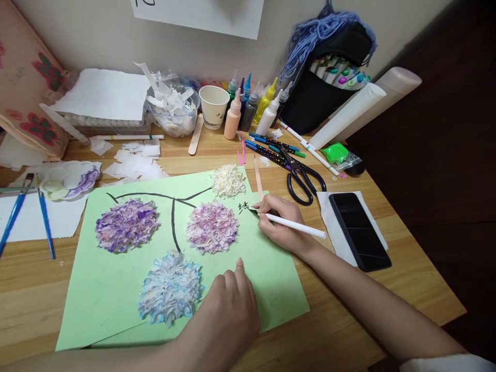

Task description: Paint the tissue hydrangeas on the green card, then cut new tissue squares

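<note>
In my right hand point(281, 222) is a white marker pen point(296, 225), its black tip touching the green paper point(279, 294) beside a small handwritten black character point(243, 207). My left hand point(232, 305) rests on the lower part of the paper, fingers curled under and no object visible in them. Close to it is a pale blue-and-white fluffy paper flower point(170, 289). Above lie a pink-purple flower point(213, 227), a deeper purple flower point(127, 226) and a smaller cream flower point(228, 181). Black drawn branches point(174, 217) run between the flowers.
Black-handled scissors point(298, 173) and several pens point(267, 155) lie behind the right hand; a phone point(360, 230) is to its right. Along the wall stand paint bottles point(232, 121), a paper cup point(214, 108) and a bowl of scraps point(172, 111). Brushes point(46, 222) lie left.
</note>
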{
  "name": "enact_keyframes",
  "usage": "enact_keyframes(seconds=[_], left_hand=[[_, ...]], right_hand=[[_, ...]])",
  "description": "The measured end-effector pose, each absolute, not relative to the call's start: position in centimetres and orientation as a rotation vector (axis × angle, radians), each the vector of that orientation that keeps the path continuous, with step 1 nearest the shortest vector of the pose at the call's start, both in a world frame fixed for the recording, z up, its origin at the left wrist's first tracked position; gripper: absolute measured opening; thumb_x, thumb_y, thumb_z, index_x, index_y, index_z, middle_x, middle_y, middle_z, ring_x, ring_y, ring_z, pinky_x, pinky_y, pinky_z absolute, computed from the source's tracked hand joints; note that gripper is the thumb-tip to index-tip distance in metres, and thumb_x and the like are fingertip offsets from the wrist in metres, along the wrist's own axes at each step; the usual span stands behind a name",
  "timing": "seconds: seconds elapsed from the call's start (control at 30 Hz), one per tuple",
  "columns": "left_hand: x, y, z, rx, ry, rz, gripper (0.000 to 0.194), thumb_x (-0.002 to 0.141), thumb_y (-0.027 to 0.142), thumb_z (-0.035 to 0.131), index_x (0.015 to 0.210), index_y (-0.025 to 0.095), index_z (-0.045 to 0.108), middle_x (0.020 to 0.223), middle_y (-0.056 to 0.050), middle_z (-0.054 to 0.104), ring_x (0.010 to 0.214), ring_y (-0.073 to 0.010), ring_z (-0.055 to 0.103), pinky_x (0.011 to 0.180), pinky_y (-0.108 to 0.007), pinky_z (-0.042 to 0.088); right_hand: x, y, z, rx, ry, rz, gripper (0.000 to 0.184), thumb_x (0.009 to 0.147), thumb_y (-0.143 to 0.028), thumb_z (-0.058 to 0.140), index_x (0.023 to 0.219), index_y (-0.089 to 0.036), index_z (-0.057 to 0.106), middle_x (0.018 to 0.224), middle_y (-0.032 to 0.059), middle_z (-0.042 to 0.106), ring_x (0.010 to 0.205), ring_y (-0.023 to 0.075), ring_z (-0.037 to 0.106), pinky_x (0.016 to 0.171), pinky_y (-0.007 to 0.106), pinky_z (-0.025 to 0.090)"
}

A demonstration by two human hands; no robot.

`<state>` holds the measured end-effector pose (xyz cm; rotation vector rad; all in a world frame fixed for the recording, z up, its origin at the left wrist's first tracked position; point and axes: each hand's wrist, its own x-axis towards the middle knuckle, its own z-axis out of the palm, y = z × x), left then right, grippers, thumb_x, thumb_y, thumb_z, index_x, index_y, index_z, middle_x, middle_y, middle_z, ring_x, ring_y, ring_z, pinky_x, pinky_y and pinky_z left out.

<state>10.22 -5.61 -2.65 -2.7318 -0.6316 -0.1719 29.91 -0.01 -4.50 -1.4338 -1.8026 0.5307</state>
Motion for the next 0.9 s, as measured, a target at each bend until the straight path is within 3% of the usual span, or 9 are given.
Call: enact_keyframes(seconds=[0.4,0.67,0.9], left_hand=[[10.19,-5.77,-2.47,-2.731,-0.625,-0.115,0.034,0.08,0.018,0.053,0.108,0.002,0.064,0.062,-0.002,0.051,0.049,-0.0093,0.04,0.047,-0.026,0.023],[10.11,-5.86,-2.41,-2.707,-0.617,-0.115,0.034,0.08,0.018,0.055,0.108,0.003,0.064,0.063,-0.002,0.05,0.049,-0.0088,0.04,0.047,-0.026,0.023],[10.27,-5.97,-2.39,-2.699,-0.636,-0.106,0.034,0.082,0.021,0.056,0.11,0.002,0.064,0.062,-0.001,0.05,0.049,-0.0085,0.04,0.047,-0.026,0.022]], right_hand=[[29.88,-0.19,-4.69,-1.474,-1.791,0.566,0.013,0.072,-0.011,0.053,0.07,-0.022,0.046,0.07,-0.0003,0.057,0.075,0.0183,0.064,0.065,0.028,0.047],[29.75,-0.15,-4.49,-1.482,-1.823,0.556,0.017,0.07,-0.008,0.052,0.066,-0.022,0.043,0.067,-0.0002,0.056,0.072,0.018,0.061,0.067,0.03,0.047],[30.28,-0.39,-5.26,-1.284,-1.585,0.768,0.01,0.077,-0.013,0.058,0.077,-0.022,0.052,0.074,-0.0005,0.058,0.074,0.0154,0.06,0.075,0.033,0.049]])
